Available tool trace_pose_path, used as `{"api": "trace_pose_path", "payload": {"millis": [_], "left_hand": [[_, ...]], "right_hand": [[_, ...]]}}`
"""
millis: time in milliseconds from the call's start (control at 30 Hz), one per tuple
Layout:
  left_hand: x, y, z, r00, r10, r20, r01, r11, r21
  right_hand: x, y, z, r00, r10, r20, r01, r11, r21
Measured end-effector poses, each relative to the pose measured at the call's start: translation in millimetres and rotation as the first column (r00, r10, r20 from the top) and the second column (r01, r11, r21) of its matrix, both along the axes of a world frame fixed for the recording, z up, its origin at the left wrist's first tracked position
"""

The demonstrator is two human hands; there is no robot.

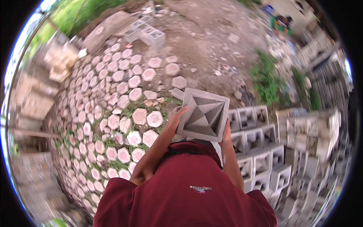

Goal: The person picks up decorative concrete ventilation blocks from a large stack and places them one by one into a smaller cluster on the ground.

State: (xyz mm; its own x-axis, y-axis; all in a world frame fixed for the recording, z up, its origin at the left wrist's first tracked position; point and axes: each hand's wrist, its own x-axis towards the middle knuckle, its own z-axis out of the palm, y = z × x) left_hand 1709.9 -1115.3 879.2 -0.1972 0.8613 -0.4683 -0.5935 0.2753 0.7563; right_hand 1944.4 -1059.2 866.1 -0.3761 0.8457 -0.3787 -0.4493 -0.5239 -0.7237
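A square grey concrete breeze block (204,114) is held up in front of my waist, slightly tilted. Its open face shows crossing slanted ribs that meet near the middle. My left hand (176,120) grips its left side, with the thumb lying on the rim and the other fingers hidden. On the lower right side, my right hand (226,133) clasps the block; most of its fingers are out of sight behind it. Similar concrete blocks (252,138) stand in stacked rows to the right, close to my right forearm.
Hexagonal pavers (134,94) with grass between them cover the ground at left. Hollow blocks (147,33) sit far ahead. More block stacks (308,132) line the right, and others (32,98) the left edge. Weeds (269,77) grow ahead right. A person (281,25) is low down at the far right.
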Motion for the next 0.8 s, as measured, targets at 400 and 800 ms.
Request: {"api": "trace_pose_path", "payload": {"millis": [400,800], "left_hand": [[-141.1,46.1,-12.1,0.838,0.545,0.031,-0.544,0.838,-0.042],[-268.5,135.9,36.3,0.583,0.809,0.076,-0.803,0.588,-0.097]], "right_hand": [[-219.6,178.0,6.4,0.831,0.553,0.064,-0.534,0.825,-0.184],[-405.4,303.2,19.9,0.644,0.765,-0.013,-0.757,0.634,-0.161]]}}
